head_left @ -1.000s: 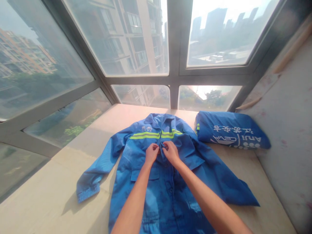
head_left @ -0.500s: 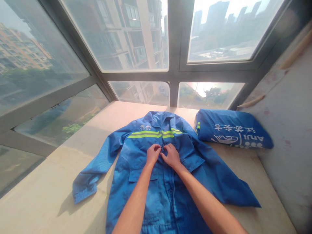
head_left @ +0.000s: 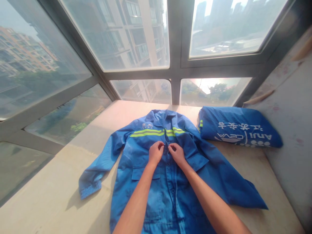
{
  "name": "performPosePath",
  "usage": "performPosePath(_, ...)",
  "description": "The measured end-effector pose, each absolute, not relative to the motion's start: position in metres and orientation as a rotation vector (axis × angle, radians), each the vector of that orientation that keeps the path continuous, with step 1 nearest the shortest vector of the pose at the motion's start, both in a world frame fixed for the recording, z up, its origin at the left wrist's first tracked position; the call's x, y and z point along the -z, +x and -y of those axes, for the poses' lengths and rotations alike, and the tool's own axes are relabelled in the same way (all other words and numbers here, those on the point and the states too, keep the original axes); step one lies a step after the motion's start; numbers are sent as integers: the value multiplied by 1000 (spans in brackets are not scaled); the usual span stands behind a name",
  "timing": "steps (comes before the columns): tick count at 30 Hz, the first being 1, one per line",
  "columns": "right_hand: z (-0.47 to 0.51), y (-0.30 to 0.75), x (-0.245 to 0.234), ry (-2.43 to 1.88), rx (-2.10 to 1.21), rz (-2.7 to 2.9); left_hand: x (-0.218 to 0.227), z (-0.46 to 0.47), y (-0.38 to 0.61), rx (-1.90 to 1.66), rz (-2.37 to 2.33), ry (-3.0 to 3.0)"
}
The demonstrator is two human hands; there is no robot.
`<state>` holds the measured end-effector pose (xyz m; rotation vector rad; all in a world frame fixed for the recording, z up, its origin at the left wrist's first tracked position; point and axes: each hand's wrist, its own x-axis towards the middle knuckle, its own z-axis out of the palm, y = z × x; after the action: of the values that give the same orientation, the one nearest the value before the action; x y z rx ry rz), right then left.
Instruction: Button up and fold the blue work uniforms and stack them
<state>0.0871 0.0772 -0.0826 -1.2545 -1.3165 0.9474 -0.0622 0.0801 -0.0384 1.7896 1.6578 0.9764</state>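
A blue work jacket (head_left: 136,182) with a yellow reflective chest stripe lies flat, front up, on a beige window ledge (head_left: 44,201), its sleeves spread to both sides. My left hand (head_left: 156,152) and my right hand (head_left: 177,153) sit side by side at the jacket's front closure, just below the stripe. Both hands are closed in a pinch on the two front edges of the jacket. What the fingertips hold between them is hidden.
A folded blue garment (head_left: 239,130) with white lettering lies at the back right, against a rough grey wall (head_left: 292,107). Large window panes with dark frames (head_left: 174,70) close off the back and left of the ledge.
Both hands stay pinched on the jacket's front and shift only slightly apart. The view has moved a little, so the jacket sits slightly differently in the picture.
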Motion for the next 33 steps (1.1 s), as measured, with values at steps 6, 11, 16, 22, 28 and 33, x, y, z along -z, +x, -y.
performPosePath(6, -79, 92, 85, -1232, -1032, 1225, 33, -76, -55, -932, -1618, 1946)
performPosePath(11, -80, 90, 86, -1232, -1045, 1203, 34, -73, -52, -913, -1601, 1965)
performPosePath(16, -81, 89, 83, -1230, -1043, 1225, 36, -74, -50, -949, -1625, 1866)
performPosePath(22, -81, 91, 82, -1204, -1040, 1288, 50, -74, -49, -1012, -1650, 1636)
performPosePath(28, -81, 89, 85, -1255, -998, 1393, 57, -75, -49, -1033, -1645, 1498)
performPosePath(33, -80, 86, 86, -1305, -936, 1470, 55, -76, -51, -1021, -1633, 1457)
